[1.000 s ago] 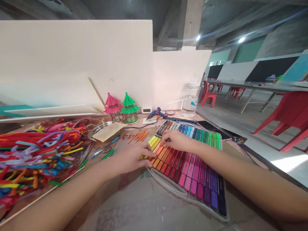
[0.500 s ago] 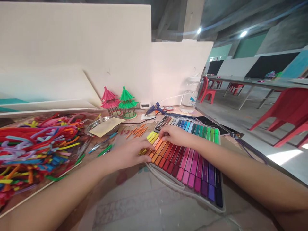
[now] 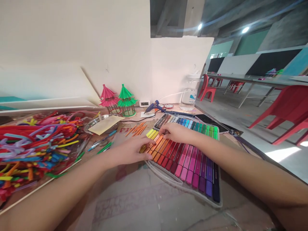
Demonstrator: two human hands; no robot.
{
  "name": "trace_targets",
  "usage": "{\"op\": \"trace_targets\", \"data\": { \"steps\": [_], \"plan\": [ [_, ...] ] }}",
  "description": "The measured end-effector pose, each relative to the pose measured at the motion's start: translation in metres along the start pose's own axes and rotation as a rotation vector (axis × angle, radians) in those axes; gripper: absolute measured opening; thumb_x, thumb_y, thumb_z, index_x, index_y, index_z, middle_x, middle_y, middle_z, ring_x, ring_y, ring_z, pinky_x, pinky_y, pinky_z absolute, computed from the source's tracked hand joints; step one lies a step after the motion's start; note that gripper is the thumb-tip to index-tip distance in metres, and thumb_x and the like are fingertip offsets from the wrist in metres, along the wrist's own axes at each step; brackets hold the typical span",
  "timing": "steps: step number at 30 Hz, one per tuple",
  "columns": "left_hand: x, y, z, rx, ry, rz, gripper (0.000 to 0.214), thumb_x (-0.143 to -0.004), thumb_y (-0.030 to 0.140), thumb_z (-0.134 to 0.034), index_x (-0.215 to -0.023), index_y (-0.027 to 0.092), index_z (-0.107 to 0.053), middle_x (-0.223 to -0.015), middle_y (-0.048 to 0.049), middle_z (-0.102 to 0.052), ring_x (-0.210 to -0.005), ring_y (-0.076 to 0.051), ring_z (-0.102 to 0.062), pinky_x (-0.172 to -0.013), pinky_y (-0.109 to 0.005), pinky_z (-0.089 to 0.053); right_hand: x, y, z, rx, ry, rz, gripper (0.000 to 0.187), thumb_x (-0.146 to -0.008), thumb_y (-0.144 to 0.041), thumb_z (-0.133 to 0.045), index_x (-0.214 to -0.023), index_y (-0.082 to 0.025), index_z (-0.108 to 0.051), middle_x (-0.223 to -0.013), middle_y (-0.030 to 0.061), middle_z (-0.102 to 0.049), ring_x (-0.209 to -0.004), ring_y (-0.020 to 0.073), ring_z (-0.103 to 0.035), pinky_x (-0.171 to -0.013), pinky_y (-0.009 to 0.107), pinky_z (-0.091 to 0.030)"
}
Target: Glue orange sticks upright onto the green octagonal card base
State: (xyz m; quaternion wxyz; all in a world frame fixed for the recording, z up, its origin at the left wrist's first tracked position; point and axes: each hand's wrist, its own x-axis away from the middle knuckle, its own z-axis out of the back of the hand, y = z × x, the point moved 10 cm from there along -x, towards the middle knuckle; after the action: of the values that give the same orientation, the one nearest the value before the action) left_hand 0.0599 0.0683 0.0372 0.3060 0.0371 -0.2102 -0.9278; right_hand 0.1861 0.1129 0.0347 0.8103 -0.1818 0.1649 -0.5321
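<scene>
Two hands at the marker case (image 3: 211, 202), which lies flat, right of centre, near side of table. Left hand (image 3: 134, 149) at its left edge: thumb and index apart over the yellow and orange end of the markers (image 3: 176, 155); grip on any one, cannot tell. Right hand (image 3: 174, 132), farther in: fingers bent down to the far ends of the orange markers; pinch hidden. Handling, judged: markers light, stiff, smooth, liable to roll if loose; hold mid-barrel. Filled case heavier, likely flexible; support both sides.
</scene>
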Motion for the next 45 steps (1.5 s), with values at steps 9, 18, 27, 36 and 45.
{"op": "trace_targets", "data": {
  "steps": [9, 18, 27, 36, 45],
  "plan": [
    [0.0, -0.002, 0.0, -0.018, -0.011, -0.012, 0.052, -0.088, 0.044, -0.068, -0.134, 0.021, -0.061, -0.125, -0.0116, -0.066, -0.112, -0.029, -0.062, -0.095, -0.039, -0.048, 0.004, -0.008, 0.001, 0.09, -0.022, -0.033, 0.03, -0.088, -0.005, -0.056, -0.111, -0.015, -0.073, -0.101, 0.0079, -0.076, -0.09, 0.0186, -0.069, -0.079, 0.028, -0.049],
    [0.001, 0.009, 0.003, -0.226, -0.046, -0.107, 0.032, -0.089, 0.031, -0.07, -0.121, 0.028, -0.071, -0.113, -0.0045, -0.069, -0.098, -0.024, -0.068, -0.079, -0.031, -0.047, 0.017, -0.02, 0.01, 0.215, 0.012, -0.076, 0.029, -0.09, -0.008, -0.053, -0.107, -0.014, -0.075, -0.106, 0.0161, -0.077, -0.104, 0.0294, -0.069, -0.087, 0.036, -0.048],
    [0.011, 0.026, 0.003, -0.448, -0.064, -0.214, 0.033, -0.092, 0.03, -0.067, -0.124, 0.025, -0.068, -0.109, -0.0054, -0.073, -0.096, -0.024, -0.071, -0.073, -0.03, -0.048, 0.009, -0.007, 0.01, 0.043, -0.082, -0.107, 0.035, -0.088, -0.002, -0.048, -0.111, -0.013, -0.072, -0.105, 0.0098, -0.077, -0.095, 0.0202, -0.07, -0.082, 0.029, -0.051],
    [0.009, 0.027, 0.004, -0.388, 0.014, -0.246, 0.023, -0.097, 0.02, -0.054, -0.11, 0.024, -0.072, -0.101, -0.0038, -0.071, -0.088, -0.019, -0.068, -0.076, -0.028, -0.047, 0.008, -0.007, -0.003, -0.071, -0.137, -0.063, 0.025, -0.087, -0.009, -0.058, -0.105, -0.015, -0.074, -0.099, 0.0065, -0.077, -0.088, 0.0182, -0.069, -0.075, 0.027, -0.049],
    [0.004, 0.02, 0.007, -0.306, 0.07, -0.124, 0.02, -0.099, 0.028, -0.054, -0.113, 0.023, -0.067, -0.102, -0.0035, -0.072, -0.086, -0.019, -0.068, -0.072, -0.029, -0.045, 0.022, -0.019, 0.003, 0.001, -0.264, 0.017, 0.019, -0.077, -0.029, -0.078, -0.088, -0.016, -0.07, -0.081, 0.003, -0.071, -0.068, 0.0154, -0.061, -0.057, 0.024, -0.04]
  ]
}}
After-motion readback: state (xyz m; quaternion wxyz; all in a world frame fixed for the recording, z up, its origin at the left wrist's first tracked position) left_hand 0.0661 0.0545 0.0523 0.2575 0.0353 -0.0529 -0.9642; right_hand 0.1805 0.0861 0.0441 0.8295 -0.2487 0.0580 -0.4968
